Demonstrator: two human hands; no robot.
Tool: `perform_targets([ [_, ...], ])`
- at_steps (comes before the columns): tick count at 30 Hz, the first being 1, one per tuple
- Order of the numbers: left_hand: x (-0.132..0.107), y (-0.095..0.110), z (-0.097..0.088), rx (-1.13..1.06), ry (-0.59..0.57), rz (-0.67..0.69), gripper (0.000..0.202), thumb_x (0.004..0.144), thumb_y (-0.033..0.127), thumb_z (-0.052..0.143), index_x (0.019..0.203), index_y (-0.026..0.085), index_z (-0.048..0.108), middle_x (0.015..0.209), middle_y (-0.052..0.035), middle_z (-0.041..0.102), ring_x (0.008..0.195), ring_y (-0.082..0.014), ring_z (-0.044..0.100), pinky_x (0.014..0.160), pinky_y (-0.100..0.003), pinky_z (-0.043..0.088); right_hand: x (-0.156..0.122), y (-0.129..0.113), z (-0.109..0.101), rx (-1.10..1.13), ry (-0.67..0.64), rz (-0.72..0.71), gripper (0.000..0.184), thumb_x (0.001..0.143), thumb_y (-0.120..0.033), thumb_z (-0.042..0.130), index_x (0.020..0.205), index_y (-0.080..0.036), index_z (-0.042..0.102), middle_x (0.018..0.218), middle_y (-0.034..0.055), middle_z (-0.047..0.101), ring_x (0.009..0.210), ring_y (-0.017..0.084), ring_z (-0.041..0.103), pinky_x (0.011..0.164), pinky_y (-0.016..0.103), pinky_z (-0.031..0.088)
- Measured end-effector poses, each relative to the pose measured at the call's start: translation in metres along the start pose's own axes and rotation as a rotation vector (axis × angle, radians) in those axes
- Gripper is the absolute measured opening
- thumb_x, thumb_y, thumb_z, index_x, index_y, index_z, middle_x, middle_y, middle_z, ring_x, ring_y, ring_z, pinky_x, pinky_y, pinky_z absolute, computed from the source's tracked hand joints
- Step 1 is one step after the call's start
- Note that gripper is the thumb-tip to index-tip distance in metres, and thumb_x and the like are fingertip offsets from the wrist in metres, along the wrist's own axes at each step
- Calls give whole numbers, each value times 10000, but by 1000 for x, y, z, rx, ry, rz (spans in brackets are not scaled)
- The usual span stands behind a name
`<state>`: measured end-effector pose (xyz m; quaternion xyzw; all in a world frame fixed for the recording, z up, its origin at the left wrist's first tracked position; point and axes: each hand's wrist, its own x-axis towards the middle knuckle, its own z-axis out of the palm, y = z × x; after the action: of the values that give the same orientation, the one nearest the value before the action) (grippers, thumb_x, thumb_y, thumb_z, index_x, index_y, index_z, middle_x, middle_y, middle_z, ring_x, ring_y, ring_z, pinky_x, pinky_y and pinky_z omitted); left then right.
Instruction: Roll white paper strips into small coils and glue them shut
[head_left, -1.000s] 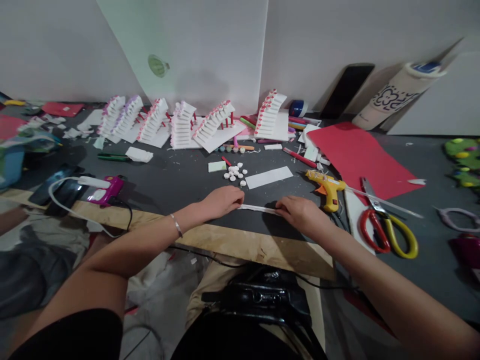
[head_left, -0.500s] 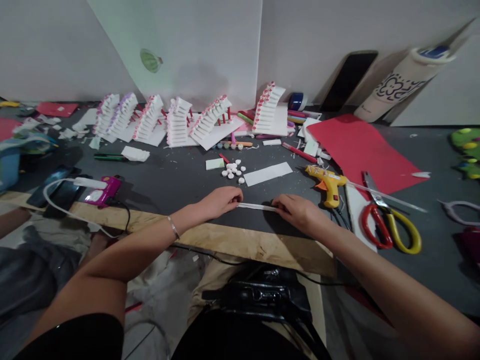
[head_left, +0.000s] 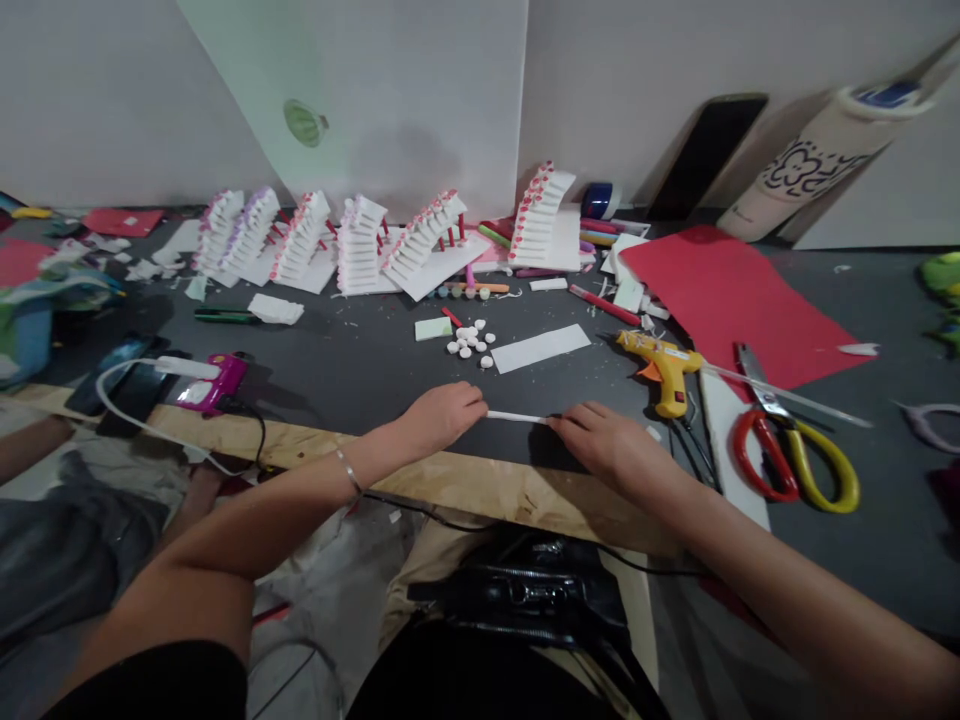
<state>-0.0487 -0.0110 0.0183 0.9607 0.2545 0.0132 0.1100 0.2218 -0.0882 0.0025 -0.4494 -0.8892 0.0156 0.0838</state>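
A thin white paper roll (head_left: pixel 517 417) stretches between my two hands at the near side of the dark table. My left hand (head_left: pixel 448 413) is closed on its left end, and my right hand (head_left: pixel 600 436) pinches the right end. Just beyond lie a flat white paper strip (head_left: pixel 541 348) and a small cluster of white discs (head_left: pixel 466 341). A pale green rectangle (head_left: pixel 433 329) rests left of the discs. The fingertips partly hide both ends of the roll.
A yellow glue gun (head_left: pixel 670 385) and red-and-yellow scissors (head_left: pixel 780 440) lie to the right, near red paper (head_left: pixel 727 290). Several white stair-like paper models (head_left: pixel 360 245) stand at the back. On the left are a magenta device (head_left: pixel 217 382) with a cable and another person's hand (head_left: pixel 202 490).
The white strip between my hands now looks narrower and rounder, rolled up. My fingers have shifted slightly forward over it, and the view has moved a little.
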Motion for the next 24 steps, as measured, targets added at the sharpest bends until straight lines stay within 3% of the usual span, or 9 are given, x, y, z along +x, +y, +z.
perform_targets([
  [5, 13, -2, -3, -222, -16, -189, 101, 905, 178, 504, 905, 163, 604, 865, -48, 599, 812, -167, 561, 712, -275, 442, 15, 10, 1, 231, -33, 227, 108, 891, -174, 523, 874, -199, 627, 790, 44, 637, 691, 171, 583, 640, 265, 433],
  [9, 17, 5, -6, -190, -45, -183, 57, 844, 127, 533, 826, 148, 583, 912, -79, 594, 853, -191, 559, 724, -288, 443, 21, 5, -1, 132, 4, 188, 123, 840, -143, 530, 747, -207, 578, 765, 60, 612, 729, 201, 571, 674, 289, 419],
  [14, 21, 17, -8, -144, 20, -288, 94, 838, 84, 492, 835, 148, 561, 824, -73, 613, 769, -191, 558, 718, -311, 440, 17, 2, -10, 177, 109, 259, 123, 856, -159, 462, 778, -210, 543, 668, 33, 573, 608, 183, 521, 581, 288, 376],
  [20, 36, 20, -5, -691, 175, -401, 173, 854, 168, 524, 999, 160, 619, 833, -32, 670, 738, -146, 605, 682, -259, 458, 13, 26, -38, 603, 298, 521, 115, 814, -320, 575, 754, -222, 578, 694, 16, 638, 602, 156, 564, 585, 275, 432],
  [24, 56, 22, 1, -1040, 205, -460, 102, 786, 181, 611, 842, 144, 689, 773, -25, 694, 708, -131, 607, 693, -253, 458, 20, 35, -42, 1038, 537, 685, 258, 729, -444, 715, 804, -225, 601, 715, 3, 639, 635, 147, 567, 600, 276, 447],
])
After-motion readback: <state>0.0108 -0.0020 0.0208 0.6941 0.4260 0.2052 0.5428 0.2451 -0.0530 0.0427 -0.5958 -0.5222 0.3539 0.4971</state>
